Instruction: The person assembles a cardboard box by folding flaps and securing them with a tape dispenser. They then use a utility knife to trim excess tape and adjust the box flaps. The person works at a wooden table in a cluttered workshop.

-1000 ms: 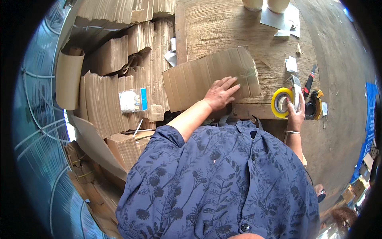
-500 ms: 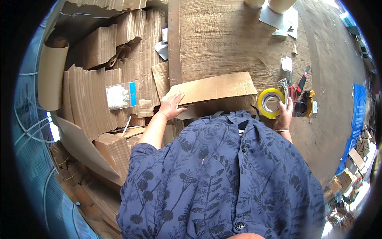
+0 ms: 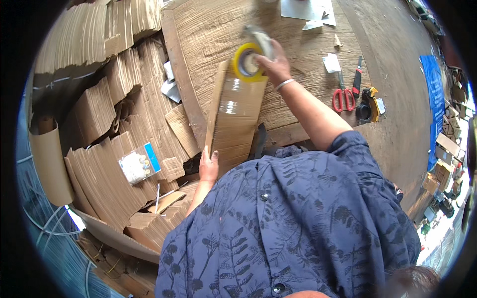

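A long, narrow cardboard box (image 3: 238, 126) lies slantwise at the table's near edge, its far end pointing away from me. Shiny patches, apparently clear tape, show on its upper face. My left hand (image 3: 208, 168) grips the box's near left edge, with the thumb toward the top and fingers along the side. Over the far end, my right hand (image 3: 277, 63) is closed around a tape dispenser (image 3: 266, 43), slightly blurred. Its yellow-rimmed tape roll (image 3: 249, 63) overlaps the box's far end in view; whether it touches the cardboard I cannot tell.
Red-handled scissors (image 3: 343, 99), a red-and-black cutter knife (image 3: 357, 82) and a yellow-and-black tape dispenser (image 3: 368, 107) lie on the table (image 3: 303, 99) at right. Stacked cardboard sheets (image 3: 104, 179) fill the left, with a clear bag of small items (image 3: 138, 165) on top.
The box has swung from lying crosswise to pointing away from me. My right hand has carried the tape dispenser leftward and away, over the box's far end. My left hand has moved nearer.
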`<state>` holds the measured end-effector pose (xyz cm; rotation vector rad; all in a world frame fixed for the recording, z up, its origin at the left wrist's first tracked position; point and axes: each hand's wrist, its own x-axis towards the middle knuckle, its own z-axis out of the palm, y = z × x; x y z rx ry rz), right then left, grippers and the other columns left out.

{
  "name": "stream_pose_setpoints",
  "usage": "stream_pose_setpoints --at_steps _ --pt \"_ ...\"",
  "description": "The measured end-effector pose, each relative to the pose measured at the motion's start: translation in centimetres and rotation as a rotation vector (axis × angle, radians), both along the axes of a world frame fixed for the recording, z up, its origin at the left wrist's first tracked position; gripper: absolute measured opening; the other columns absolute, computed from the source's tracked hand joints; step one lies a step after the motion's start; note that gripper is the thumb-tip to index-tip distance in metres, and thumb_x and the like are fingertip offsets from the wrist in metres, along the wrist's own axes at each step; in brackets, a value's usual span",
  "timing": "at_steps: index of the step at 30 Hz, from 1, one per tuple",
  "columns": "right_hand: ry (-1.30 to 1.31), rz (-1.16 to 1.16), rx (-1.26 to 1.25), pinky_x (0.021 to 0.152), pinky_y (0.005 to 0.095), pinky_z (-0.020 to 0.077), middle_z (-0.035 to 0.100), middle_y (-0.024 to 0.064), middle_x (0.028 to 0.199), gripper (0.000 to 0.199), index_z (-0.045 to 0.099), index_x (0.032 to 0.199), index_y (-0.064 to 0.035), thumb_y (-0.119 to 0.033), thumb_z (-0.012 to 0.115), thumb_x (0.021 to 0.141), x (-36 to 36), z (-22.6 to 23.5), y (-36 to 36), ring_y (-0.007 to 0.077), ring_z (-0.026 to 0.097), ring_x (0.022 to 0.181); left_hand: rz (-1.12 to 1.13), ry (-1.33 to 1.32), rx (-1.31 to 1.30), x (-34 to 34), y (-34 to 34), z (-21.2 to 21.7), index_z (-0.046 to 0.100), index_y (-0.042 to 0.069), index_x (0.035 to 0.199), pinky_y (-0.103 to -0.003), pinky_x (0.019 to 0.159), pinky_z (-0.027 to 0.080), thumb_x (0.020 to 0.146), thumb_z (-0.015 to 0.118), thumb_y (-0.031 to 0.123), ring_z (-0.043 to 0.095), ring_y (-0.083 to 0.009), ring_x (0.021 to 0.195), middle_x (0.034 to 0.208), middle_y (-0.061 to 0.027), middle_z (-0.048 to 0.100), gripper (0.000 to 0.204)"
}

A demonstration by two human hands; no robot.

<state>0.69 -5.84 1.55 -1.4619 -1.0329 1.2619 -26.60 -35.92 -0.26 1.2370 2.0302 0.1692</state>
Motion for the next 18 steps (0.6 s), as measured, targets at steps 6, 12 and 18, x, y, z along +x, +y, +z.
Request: stream_pose_setpoints --at_steps 6,12,18 --pt "-0.185 0.152 0.078 0.09 0.031 0.0519 0.057 0.0148 0.132 0.077 0.043 0.143 -0.0099 -0.02 0.079 0.075 7.0 2.6 1.1 0.0231 0.061 0.11 0.0 -0.059 0.148 -0.3 -2.0 -1.3 0.04 0.0 0.142 -0.043 0.111 0.032 0.085 0.056 0.068 0.041 -0.0356 0.133 0.14 -0.0215 0.048 0.09" --pt "-0.975 0.081 0.213 0.084 0.0418 0.054 0.064 0.0153 0.116 0.076 0.043 0.141 -0.0347 -0.045 0.078 0.075 24.7 1.0 3.2 0.0326 0.062 0.101 0.468 -0.383 0.313 9.2 -3.3 -3.6 0.038 -0.003 0.14 -0.037 0.108 0.033 0.091 0.061 0.052 0.045 -0.0252 0.124 0.135 -0.016 0.049 0.077" --pt "-1.58 0.314 0.123 0.1 0.044 0.0422 0.052 0.0152 0.12 0.064 0.042 0.143 -0.04 -0.008 0.054 0.089 33.0 -4.5 6.4 0.0343 0.054 0.112 0.923 -0.838 0.111 21.9 4.1 -3.2 0.025 -0.004 0.143 -0.038 0.109 0.032 0.094 0.063 0.037 0.042 -0.0252 0.127 0.138 -0.0156 0.046 0.075"
